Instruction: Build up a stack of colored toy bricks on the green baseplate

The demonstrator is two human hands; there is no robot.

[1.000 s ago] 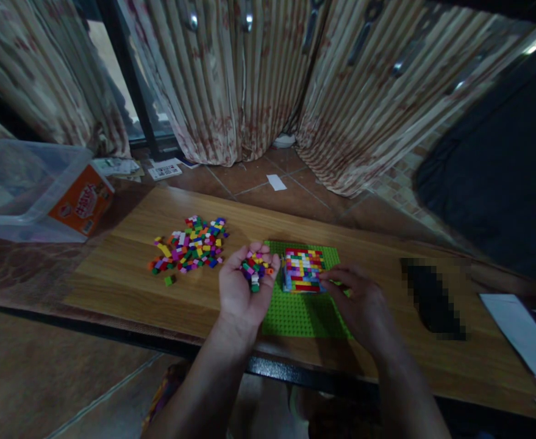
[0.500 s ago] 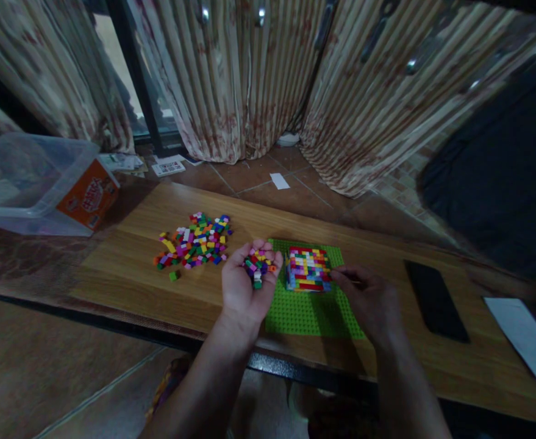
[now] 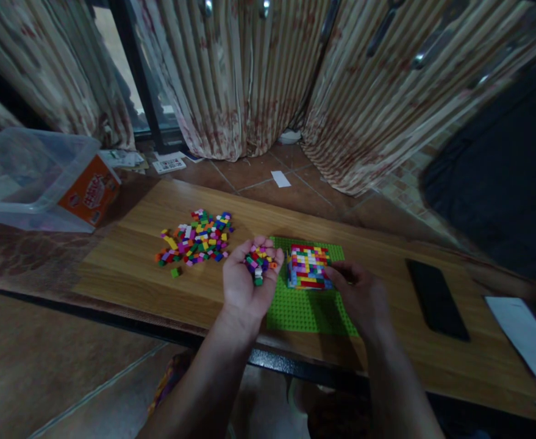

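Observation:
My left hand (image 3: 242,286) is cupped palm up, holding a heap of small building bricks (image 3: 260,263) in mixed colours. Just right of it, a multicoloured brick structure (image 3: 310,268) stands on a green baseplate (image 3: 302,312). My right hand (image 3: 363,296) is at the right side of this structure, thumb and fingertips drawn together against its near right edge. Those fingers cover whatever may be between them. On the table to the left lies a loose pile of bricks (image 3: 199,241), with a single green brick (image 3: 175,272) in front of it.
A clear plastic box (image 3: 34,207) with an orange label stands at the far left. Right of the baseplate, a black phone-like slab (image 3: 436,299) lies on the wooden table (image 3: 194,299), with white paper (image 3: 521,335) beyond it. Striped curtains (image 3: 249,79) hang behind.
My right hand has shifted slightly left, its fingertips now over the right edge of the brick structure. The left hand stays cupped around its bricks.

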